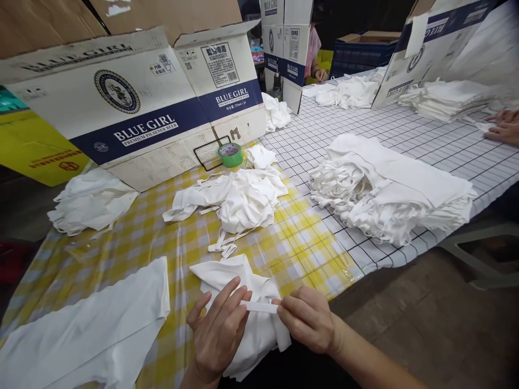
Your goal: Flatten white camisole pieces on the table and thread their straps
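Cloth (pixel 259 337), white and crumpled, lies at the near edge of the yellow-checked tabletop (pixel 310 262), under both hands. The right hand (pixel 306 319) has its thumb and fingers pinched tight on one end of a flat white strap (pixel 261 307). The strap goes across to the left hand (pixel 221 324), whose fingers touch it, but I can't tell if they squeeze it. Past the hands is a messy white heap (pixel 243 197). A green tape roll (pixel 231 155) sits behind that, near a big box (pixel 162 116).
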Available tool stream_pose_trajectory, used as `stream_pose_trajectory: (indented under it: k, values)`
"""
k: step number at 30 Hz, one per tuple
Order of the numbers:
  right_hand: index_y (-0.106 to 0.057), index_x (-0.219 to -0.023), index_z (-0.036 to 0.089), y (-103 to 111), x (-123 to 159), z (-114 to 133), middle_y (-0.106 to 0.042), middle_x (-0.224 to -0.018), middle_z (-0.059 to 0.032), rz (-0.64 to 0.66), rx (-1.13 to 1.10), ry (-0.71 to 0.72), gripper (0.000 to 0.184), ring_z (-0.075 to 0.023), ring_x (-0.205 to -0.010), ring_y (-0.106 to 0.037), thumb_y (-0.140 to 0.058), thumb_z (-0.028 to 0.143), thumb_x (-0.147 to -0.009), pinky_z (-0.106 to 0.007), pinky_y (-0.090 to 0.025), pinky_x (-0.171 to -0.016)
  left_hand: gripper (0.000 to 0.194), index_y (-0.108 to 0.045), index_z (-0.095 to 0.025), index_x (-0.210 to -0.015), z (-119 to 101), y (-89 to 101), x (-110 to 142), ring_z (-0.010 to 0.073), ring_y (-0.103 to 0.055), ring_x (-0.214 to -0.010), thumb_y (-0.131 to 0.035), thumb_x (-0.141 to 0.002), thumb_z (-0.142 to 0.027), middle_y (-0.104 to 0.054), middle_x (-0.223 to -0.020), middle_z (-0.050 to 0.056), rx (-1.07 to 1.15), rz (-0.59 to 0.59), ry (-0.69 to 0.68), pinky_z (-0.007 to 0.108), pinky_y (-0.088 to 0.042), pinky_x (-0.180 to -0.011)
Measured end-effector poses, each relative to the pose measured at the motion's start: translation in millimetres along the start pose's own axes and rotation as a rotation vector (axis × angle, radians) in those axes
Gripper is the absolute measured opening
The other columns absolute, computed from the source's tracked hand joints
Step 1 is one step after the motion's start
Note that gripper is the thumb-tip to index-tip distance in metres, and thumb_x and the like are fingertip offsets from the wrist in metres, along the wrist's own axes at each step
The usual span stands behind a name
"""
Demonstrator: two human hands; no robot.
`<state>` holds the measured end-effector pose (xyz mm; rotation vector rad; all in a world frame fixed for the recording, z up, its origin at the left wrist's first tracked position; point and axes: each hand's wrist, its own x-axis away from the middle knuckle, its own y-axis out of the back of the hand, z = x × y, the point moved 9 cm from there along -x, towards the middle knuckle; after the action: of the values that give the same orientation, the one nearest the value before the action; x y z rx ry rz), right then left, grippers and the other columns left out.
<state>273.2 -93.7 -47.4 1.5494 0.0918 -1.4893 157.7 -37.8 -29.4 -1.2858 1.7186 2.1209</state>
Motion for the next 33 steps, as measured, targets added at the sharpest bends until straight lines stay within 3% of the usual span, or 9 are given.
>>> stream_pose_trajectory:
  k: [7,14,26,30,33]
  values:
    - [-0.057,-0.096,0.017,-3.8,6.3,-11.9,-0.066,-0.075,-0.005,-0.018,-0.066,-0.147,0.017,-0.0134,-0.059,-0.055,-0.055,0.009,-0.081,-0.027,-0.04,-0.05,0.02,-0.049,-0.023,-0.082,-0.7,-3.0,-0.3,0.0172,-0.065,-0.091,-0.063,-0.076,-0.01,-0.072,-0.092,-0.004,0.011,0.046,-0.007,0.038,-0.018,-0.103]
    - [-0.057,-0.083,0.02,-1.1,13.2,-26.8,-0.06,-0.066,-0.0025,-0.116,-0.087,-0.327,0.009,-0.0129,-0.057,-0.051,-0.058,0.012,-0.079,-0.025,-0.04,-0.053,0.021,-0.05,-0.021,-0.081,-2.8,-3.3,-1.7,0.0181,-0.066,-0.09,-0.064,-0.075,-0.008,-0.072,-0.087,-0.004,0.05,0.045,0.037,0.036,-0.022,-0.101]
    - [-0.058,-0.086,0.02,-4.7,23.5,-27.3,-0.059,-0.069,-0.0042,-0.114,-0.123,-0.354,0.009,-0.0139,-0.06,-0.049,-0.055,0.013,-0.081,-0.026,-0.038,-0.053,0.021,-0.05,-0.021,-0.081,-2.5,0.4,4.1,0.019,-0.065,-0.092,-0.063,-0.075,-0.006,-0.072,-0.089,-0.003,0.097,0.014,0.059,0.037,-0.024,-0.1]
    - [-0.061,-0.089,0.019,-12.0,17.0,-32.1,-0.059,-0.073,-0.0045,-0.018,-0.223,-0.421,0.01,-0.0138,-0.064,-0.051,-0.056,0.015,-0.082,-0.025,-0.04,-0.055,0.021,-0.051,-0.021,-0.089,8.0,-2.8,4.7,0.0189,-0.065,-0.092,-0.06,-0.076,-0.006,-0.072,-0.088,-0.001,0.188,0.006,0.143,0.04,-0.028,-0.1]
    - [-0.064,-0.089,0.019,-28.7,13.3,-42.9,-0.057,-0.075,-0.0035,0.142,-0.438,-0.602,0.011,-0.0126,-0.067,-0.053,-0.053,0.021,-0.085,-0.023,-0.042,-0.059,0.031,-0.05,-0.022,-0.108,18.7,-23.7,4.7,0.0195,-0.063,-0.095,-0.061,-0.079,-0.02,-0.069,-0.098,0.003,0.314,0.177,0.279,0.043,-0.029,-0.101]
